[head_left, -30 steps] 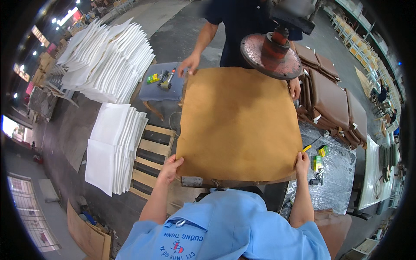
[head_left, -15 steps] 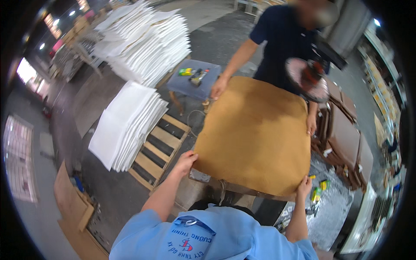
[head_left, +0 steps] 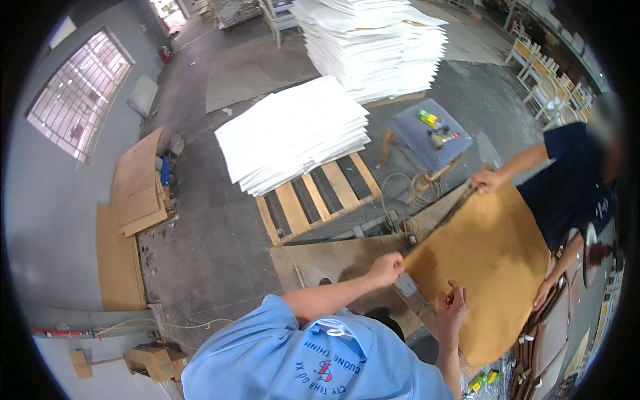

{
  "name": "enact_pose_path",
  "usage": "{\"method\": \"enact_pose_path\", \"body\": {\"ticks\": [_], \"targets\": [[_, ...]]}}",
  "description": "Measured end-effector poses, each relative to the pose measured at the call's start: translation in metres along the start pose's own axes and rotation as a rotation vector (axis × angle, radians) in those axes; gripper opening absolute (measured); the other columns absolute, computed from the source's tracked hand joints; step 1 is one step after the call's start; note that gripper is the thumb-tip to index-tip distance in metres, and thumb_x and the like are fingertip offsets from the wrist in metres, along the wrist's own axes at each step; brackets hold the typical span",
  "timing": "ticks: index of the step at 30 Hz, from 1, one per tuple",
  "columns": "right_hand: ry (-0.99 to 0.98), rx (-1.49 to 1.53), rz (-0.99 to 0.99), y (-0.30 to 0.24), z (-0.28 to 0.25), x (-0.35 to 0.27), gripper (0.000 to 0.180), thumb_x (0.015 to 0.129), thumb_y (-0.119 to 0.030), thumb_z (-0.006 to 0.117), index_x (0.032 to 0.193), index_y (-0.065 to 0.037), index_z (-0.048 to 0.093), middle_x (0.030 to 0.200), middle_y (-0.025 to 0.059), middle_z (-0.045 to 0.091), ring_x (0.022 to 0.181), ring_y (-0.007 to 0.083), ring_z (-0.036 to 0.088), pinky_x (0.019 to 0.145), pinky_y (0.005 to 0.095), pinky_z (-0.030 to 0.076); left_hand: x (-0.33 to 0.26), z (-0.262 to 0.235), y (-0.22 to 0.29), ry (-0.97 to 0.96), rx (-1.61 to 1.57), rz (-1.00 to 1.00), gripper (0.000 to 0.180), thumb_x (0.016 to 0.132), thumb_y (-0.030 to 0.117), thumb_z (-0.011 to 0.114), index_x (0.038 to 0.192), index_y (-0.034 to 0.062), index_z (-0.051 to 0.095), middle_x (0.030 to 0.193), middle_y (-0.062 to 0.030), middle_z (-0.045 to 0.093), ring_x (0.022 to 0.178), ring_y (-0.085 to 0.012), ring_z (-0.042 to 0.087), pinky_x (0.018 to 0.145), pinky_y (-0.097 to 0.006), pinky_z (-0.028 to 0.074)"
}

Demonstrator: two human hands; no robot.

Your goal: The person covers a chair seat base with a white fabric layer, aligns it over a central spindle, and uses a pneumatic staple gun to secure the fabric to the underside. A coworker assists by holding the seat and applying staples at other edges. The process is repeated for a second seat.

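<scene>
A tan, leather-like sheet (head_left: 493,260) lies spread over a work table (head_left: 427,313) in front of me, at the right. My left hand (head_left: 387,269) pinches the sheet's near left corner. My right hand (head_left: 453,309) is raised over the near edge, its fingers apart and slightly bent, with nothing in them. Across the table, a co-worker in a dark shirt has one hand (head_left: 488,181) at the far left corner. The co-worker's other hand (head_left: 543,293) rests by the far right side.
White sheets (head_left: 293,127) are piled on a wooden pallet (head_left: 320,197), with a taller white stack (head_left: 373,50) behind. A grey padded stool (head_left: 433,137) bears small tools. Brown cushions (head_left: 550,333) are stacked at the right. Cardboard (head_left: 133,180) leans by the left wall.
The view has swung left, so the sheet now sits further right. My right hand has let go of the sheet's near right corner and moved toward my left hand, which still grips its corner.
</scene>
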State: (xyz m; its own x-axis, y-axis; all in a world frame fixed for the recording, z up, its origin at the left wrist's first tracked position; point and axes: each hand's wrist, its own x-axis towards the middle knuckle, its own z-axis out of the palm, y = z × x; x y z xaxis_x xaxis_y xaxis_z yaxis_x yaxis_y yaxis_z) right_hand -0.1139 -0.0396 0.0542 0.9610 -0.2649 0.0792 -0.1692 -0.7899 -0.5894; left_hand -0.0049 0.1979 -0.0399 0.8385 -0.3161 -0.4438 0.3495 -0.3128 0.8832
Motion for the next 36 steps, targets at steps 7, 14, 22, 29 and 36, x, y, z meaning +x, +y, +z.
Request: {"method": "enact_pose_path", "body": {"ticks": [7, 14, 22, 29, 36], "targets": [[-0.009, -0.079, 0.209, -0.054, 0.052, 0.023, 0.036, 0.092, -0.002, 0.077, 0.128, -0.005, 0.073, 0.097, 0.0155, 0.069, 0.081, 0.0325, 0.068, 0.073, 0.0451, 0.055, -0.046, -0.136, -0.060, -0.099, 0.080, -0.200, 0.020, 0.101, 0.023, 0.069, 0.102, 0.0045, 0.075, 0.086, -0.0085, 0.080, 0.073, -0.0189, 0.074, 0.067, -0.038, 0.059], [-0.199, -0.085, 0.367, -0.052, 0.051, 0.053, 0.028, 0.091, -0.003, 0.077, 0.119, -0.001, 0.071, 0.098, 0.0174, 0.071, 0.077, 0.0315, 0.069, 0.068, 0.0418, 0.055, -0.009, -0.298, -0.110, 0.072, 0.360, -0.352, 0.020, 0.096, 0.023, 0.067, 0.096, 0.0057, 0.077, 0.081, -0.0070, 0.077, 0.070, -0.0204, 0.071, 0.065, -0.040, 0.058], [-0.353, -0.190, 0.524, -0.065, 0.049, 0.093, 0.021, 0.093, -0.012, 0.077, 0.107, -0.004, 0.063, 0.096, 0.0157, 0.068, 0.094, 0.0359, 0.069, 0.081, 0.0476, 0.054, -0.009, -0.444, -0.100, 0.322, 0.316, -0.924, 0.030, 0.090, 0.034, 0.071, 0.092, 0.0043, 0.077, 0.077, -0.0143, 0.075, 0.071, -0.0327, 0.076, 0.069, -0.048, 0.058], [-0.165, -0.550, 0.550, -0.108, 0.069, 0.110, 0.043, 0.101, -0.041, 0.077, 0.117, 0.000, 0.077, 0.107, 0.0244, 0.080, 0.096, 0.0425, 0.076, 0.085, 0.0504, 0.061, 0.081, -0.521, -0.121, 0.379, 0.576, -0.702, 0.056, 0.091, 0.042, 0.080, 0.134, 0.0070, 0.072, 0.130, -0.0236, 0.073, 0.122, -0.0374, 0.072, 0.105, -0.049, 0.056], [0.472, -0.160, 0.354, -0.173, 0.252, 0.129, 0.025, 0.106, -0.021, 0.078, 0.114, 0.002, 0.074, 0.100, 0.0156, 0.075, 0.087, 0.0252, 0.071, 0.080, 0.0384, 0.061, 0.268, -0.638, -0.209, 0.271, 0.720, -0.628, 0.096, 0.088, 0.049, 0.084, 0.166, 0.0126, 0.043, 0.164, -0.0232, 0.047, 0.152, -0.0407, 0.048, 0.124, -0.056, 0.042]]}}
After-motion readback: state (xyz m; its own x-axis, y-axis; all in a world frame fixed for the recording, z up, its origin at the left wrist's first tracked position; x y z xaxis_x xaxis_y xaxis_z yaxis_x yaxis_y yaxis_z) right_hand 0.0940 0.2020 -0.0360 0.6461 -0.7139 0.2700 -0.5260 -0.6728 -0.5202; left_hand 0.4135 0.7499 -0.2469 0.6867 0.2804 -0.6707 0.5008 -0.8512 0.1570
